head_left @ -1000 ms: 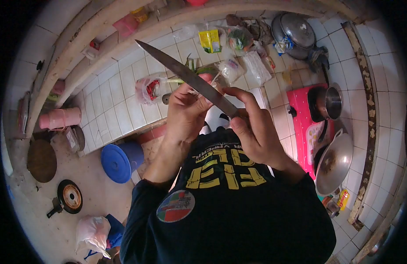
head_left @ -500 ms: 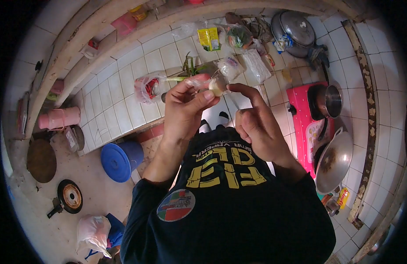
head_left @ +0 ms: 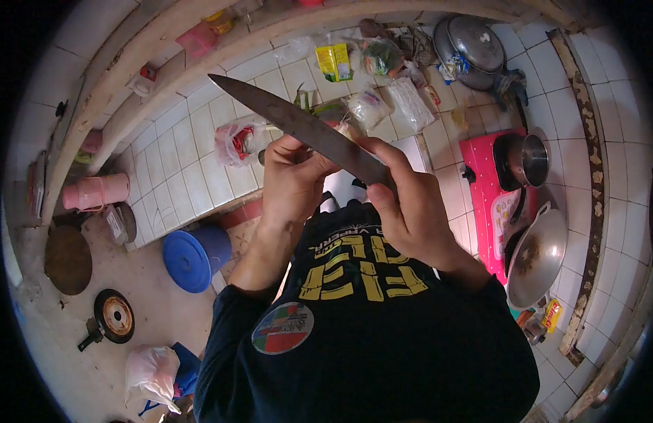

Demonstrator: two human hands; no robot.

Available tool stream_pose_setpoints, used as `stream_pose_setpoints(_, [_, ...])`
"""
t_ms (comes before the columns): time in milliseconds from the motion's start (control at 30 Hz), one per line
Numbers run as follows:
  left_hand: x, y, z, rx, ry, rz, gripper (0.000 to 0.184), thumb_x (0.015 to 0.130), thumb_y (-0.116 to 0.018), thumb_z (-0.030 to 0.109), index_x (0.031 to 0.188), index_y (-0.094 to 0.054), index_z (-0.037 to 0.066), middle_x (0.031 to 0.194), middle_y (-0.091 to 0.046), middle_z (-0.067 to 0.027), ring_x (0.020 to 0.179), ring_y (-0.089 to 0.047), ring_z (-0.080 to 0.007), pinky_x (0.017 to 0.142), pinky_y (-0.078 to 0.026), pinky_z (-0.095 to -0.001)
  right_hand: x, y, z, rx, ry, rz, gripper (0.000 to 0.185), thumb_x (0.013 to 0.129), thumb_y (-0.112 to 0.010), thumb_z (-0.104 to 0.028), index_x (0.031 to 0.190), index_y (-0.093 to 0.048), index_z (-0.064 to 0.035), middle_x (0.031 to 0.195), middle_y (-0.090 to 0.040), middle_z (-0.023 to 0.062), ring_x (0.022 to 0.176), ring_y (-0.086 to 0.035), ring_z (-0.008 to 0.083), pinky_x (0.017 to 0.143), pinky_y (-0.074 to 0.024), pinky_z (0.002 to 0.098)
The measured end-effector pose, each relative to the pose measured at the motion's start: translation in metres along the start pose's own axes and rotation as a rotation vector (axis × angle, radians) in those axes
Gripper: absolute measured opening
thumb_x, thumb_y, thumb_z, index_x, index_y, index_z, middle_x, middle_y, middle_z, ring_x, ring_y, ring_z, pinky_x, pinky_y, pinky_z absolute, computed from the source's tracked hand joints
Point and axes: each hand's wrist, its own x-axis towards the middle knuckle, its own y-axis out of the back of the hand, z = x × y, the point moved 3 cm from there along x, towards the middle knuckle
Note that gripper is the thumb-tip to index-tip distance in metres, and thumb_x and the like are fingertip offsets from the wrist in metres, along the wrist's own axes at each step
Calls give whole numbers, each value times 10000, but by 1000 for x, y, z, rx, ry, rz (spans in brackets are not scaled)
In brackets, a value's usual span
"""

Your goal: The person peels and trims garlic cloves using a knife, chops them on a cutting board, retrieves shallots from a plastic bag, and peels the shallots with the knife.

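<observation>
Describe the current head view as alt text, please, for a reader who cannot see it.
A person's right hand holds a large knife in front of the left hand; a pale item shows partly behind the knife. Beyond is a tiled counter; at right, a pink stove.

A softly lit, white-tiled counter (head_left: pixel 192 151) stretches along a long, pale ledge (head_left: pixel 157 104), with a chipped strip (head_left: pixel 596 162) crossing the tiled wall (head_left: pixel 628 176) and a scuffed, pale floor (head_left: pixel 157 317) spreading alongside.
</observation>
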Motion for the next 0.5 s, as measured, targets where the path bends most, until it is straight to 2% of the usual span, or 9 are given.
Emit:
stream_pose_setpoints(200, [0, 3, -5, 8, 7, 26, 265, 791, -684, -52, 1052, -643, -24, 989, -683, -118, 866, -671, -208, 795, -568, -351, -1, 1, 2, -114, 0, -9, 461, 943, -519, -213, 1367, -382, -94, 699, -596, 184, 645, -616, 390, 545, -450, 433])
stream_pose_setpoints(333, [1, 4, -7, -37, 30, 20, 261, 796, -680, -50, 1053, -641, -26, 996, -682, -119, 874, -673, -210, 795, -568, -352, -2, 3, 5, -90, -18, -29, 461, 949, -515, -231, 1363, -381, -80, 680, -589, 186, 633, -615, 388, 538, -443, 435])
stream_pose_setpoints(433, [1, 3, -7, -38, 19, 9, 255, 798, -681, -46, 1049, -642, -27, 1001, -682, -120, 878, -673, -211, 795, -569, -353, -1, 2, 5, -100, 47, 20, 457, 949, -516, -231, 1354, -383, -65, 676, -587, 185, 627, -615, 385, 534, -441, 434])
stream_pose_setpoints(500, [1, 3, -7, -28, 20, 15, 252, 799, -681, -44, 1048, -642, -27, 1003, -682, -121, 881, -673, -210, 795, -569, -352, -1, 2, 4, -114, -6, -19, 452, 947, -519, -225, 1346, -386, -59, 691, -590, 192, 635, -617, 387, 538, -445, 434])
